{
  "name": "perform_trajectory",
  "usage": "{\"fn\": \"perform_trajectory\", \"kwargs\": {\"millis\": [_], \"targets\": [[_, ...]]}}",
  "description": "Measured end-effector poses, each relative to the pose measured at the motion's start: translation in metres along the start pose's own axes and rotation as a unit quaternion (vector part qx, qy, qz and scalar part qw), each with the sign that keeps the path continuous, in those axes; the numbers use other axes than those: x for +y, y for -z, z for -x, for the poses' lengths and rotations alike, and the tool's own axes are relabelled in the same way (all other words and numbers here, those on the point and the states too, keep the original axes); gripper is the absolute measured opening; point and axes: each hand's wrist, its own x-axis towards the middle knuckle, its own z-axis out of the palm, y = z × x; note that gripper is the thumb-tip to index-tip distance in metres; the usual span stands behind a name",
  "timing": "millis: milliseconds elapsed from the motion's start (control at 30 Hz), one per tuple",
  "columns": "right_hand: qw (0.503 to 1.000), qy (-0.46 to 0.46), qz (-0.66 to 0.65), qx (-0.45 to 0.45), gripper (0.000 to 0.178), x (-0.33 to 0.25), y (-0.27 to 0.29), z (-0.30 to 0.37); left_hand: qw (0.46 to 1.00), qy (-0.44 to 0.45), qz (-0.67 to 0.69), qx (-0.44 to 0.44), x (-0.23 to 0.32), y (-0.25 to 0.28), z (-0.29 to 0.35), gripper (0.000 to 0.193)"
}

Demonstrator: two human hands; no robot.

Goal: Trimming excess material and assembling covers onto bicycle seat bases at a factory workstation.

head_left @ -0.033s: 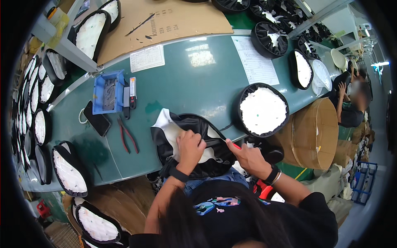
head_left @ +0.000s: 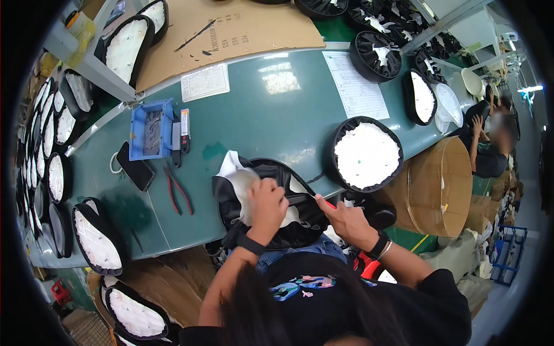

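Observation:
A black leather-like seat cover (head_left: 309, 210) with a white lining (head_left: 234, 167) lies at the table's near edge, against my lap. My left hand (head_left: 267, 205) is over the lining with its fingers curled and partly blurred; what they hold is hidden. To the right of it, my right hand (head_left: 349, 222) is closed around a red-handled tool (head_left: 330, 205), its index finger stretched along it at the cover's right edge. The tool's tip and exact kind are hard to make out. Just beyond stands a round black cushion (head_left: 367, 154) with a white underside.
Red-handled pliers (head_left: 179, 190), a phone (head_left: 135, 166) and a blue bin (head_left: 151, 130) of dark strips lie to the left. Paper sheets (head_left: 355, 83) rest on the green table (head_left: 259, 121). A large cardboard drum (head_left: 435, 187) stands right; a co-worker (head_left: 490, 138) sits beyond.
My left hand has shifted slightly over the lining and its fingers are now blurred. The cover's left edge has moved a little right. My right hand stays nearly still.

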Motion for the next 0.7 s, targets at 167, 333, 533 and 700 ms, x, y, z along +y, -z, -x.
{"fn": "perform_trajectory", "kwargs": {"millis": [167, 333, 533, 700], "targets": [[1.0, -0.021, 0.0, -0.004, 0.056, 0.017, -0.007, -0.011, 0.974, -0.206, -0.081, -0.056, 0.013, -0.012, -0.028, 0.021], [0.997, -0.002, -0.069, 0.036, 0.058, 0.03, -0.027, -0.002, 0.947, -0.273, -0.043, -0.166, 0.0, -0.015, -0.043, 0.024], [0.994, -0.053, -0.084, 0.036, 0.057, 0.021, -0.054, 0.038, 0.87, -0.033, 0.384, -0.307, -0.029, 0.004, -0.052, 0.032], [0.993, -0.058, -0.079, 0.063, 0.054, 0.012, -0.045, 0.027, 0.914, -0.249, 0.158, -0.278, 0.014, -0.023, -0.038, 0.034]]}}
